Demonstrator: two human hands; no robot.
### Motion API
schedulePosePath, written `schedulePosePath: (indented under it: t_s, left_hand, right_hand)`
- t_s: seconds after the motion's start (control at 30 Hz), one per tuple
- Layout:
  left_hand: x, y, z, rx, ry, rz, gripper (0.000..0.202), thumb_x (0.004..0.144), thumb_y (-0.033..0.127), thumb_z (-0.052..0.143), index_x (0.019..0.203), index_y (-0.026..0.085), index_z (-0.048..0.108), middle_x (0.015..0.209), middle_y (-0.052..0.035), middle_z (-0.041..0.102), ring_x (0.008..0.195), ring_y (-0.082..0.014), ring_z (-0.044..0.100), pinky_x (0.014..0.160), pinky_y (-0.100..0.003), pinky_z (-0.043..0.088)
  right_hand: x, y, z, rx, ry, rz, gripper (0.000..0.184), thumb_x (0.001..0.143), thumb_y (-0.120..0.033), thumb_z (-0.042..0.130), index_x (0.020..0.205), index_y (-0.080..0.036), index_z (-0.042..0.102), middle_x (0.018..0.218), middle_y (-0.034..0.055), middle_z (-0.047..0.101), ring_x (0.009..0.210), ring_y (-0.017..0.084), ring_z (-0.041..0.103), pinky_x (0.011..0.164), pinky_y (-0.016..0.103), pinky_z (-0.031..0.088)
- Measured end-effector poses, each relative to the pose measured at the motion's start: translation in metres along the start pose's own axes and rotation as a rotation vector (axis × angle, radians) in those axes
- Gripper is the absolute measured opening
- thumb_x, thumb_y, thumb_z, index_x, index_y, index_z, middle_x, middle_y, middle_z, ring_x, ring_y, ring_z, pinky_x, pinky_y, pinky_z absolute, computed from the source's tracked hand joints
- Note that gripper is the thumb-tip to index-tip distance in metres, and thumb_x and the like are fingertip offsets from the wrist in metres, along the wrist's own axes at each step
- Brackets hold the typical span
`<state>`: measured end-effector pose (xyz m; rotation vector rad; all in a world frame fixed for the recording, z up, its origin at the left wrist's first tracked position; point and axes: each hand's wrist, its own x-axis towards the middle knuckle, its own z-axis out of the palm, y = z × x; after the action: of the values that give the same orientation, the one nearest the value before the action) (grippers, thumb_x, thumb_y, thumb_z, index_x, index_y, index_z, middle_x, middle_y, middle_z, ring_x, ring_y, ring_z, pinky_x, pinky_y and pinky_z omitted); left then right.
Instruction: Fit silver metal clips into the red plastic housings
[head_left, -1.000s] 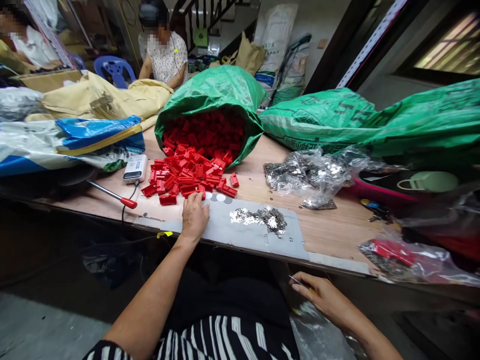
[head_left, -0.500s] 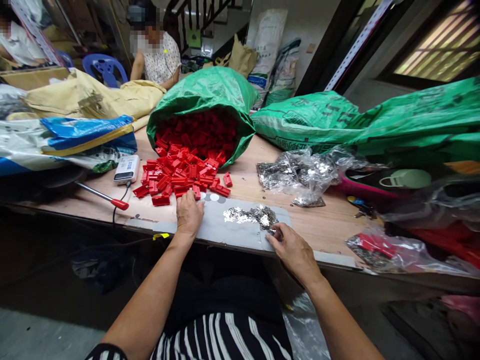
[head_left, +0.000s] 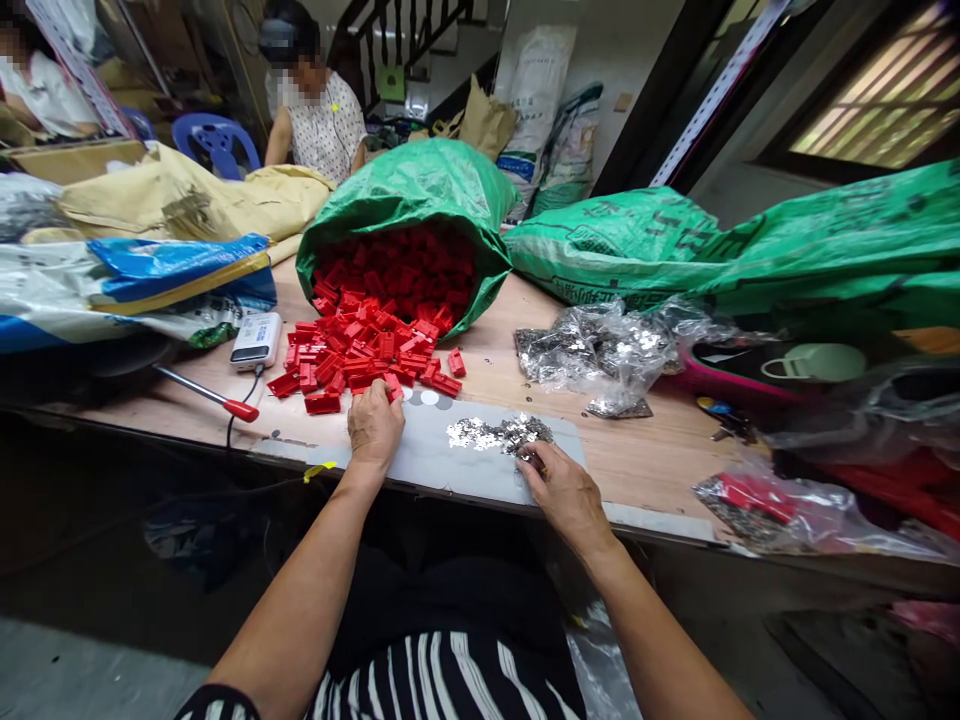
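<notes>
My left hand (head_left: pixel 375 430) lies on the near edge of a grey mat (head_left: pixel 450 465), its fingertips against the loose red plastic parts (head_left: pixel 345 355). Those parts spill from a green woven sack (head_left: pixel 405 180) onto the plywood table (head_left: pixel 480 340). My right hand (head_left: pixel 562 500) is curled at a pile of small silver metal pieces (head_left: pixel 495 435) on the mat. Its fingertips pinch what looks like one small metal piece, mostly hidden by the fingers.
A power bank (head_left: pixel 256 340) and a red-handled screwdriver (head_left: pixel 210 392) lie left of the red parts. A clear plastic bag of metal pieces (head_left: pixel 600 350) is on the right. Sacks line the table's far side. A seated person (head_left: pixel 319 110) is beyond them.
My right hand has moved slightly left and closer to the silver pile. My left hand has shifted little. The view has barely moved.
</notes>
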<state>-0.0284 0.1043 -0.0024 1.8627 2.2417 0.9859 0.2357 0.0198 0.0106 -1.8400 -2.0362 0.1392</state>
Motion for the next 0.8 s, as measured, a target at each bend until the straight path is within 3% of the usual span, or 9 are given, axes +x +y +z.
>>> schedulePosePath:
  t_s: [0.43, 0.57, 0.67, 0.8]
  left_hand:
    - [-0.023, 0.003, -0.011, -0.164, -0.025, 0.02, 0.008, 0.076, 0.013, 0.055, 0.078, 0.02, 0.055, 0.09, -0.0066, 0.058, 0.092, -0.0233, 0.057, 0.084, -0.035, 0.045]
    - [-0.033, 0.007, -0.017, -0.254, -0.052, -0.021, 0.008, 0.078, 0.014, 0.053, 0.082, 0.021, 0.052, 0.084, -0.0029, 0.061, 0.081, -0.0201, 0.06, 0.076, -0.032, 0.046]
    - [-0.04, 0.011, -0.024, -0.463, -0.132, -0.092, 0.005, 0.079, 0.018, 0.054, 0.079, 0.021, 0.051, 0.078, 0.0008, 0.06, 0.072, -0.0164, 0.058, 0.071, -0.029, 0.045]
    - [-0.052, 0.018, -0.032, -0.925, -0.302, -0.185, 0.011, 0.076, 0.027, 0.06, 0.081, 0.02, 0.052, 0.082, 0.0018, 0.058, 0.075, -0.0139, 0.058, 0.074, -0.028, 0.048]
  right_hand:
    - [0.003, 0.012, -0.009, -0.032, -0.046, 0.089, 0.016, 0.088, -0.025, 0.048, 0.098, -0.022, 0.06, 0.097, 0.0046, 0.066, 0.089, 0.021, 0.062, 0.074, 0.03, 0.046]
    - [0.001, 0.018, -0.011, 0.02, -0.077, 0.067, 0.017, 0.086, -0.023, 0.049, 0.099, -0.022, 0.06, 0.097, 0.0043, 0.065, 0.088, 0.02, 0.062, 0.076, 0.031, 0.046]
    - [0.0, 0.023, -0.01, 0.091, -0.084, 0.04, 0.016, 0.085, -0.025, 0.049, 0.097, -0.022, 0.06, 0.097, 0.004, 0.065, 0.087, 0.02, 0.062, 0.077, 0.031, 0.047]
    - [-0.001, 0.028, -0.009, 0.136, -0.046, 0.046, 0.016, 0.085, -0.025, 0.048, 0.095, -0.023, 0.06, 0.096, 0.0043, 0.065, 0.087, 0.02, 0.062, 0.079, 0.032, 0.047]
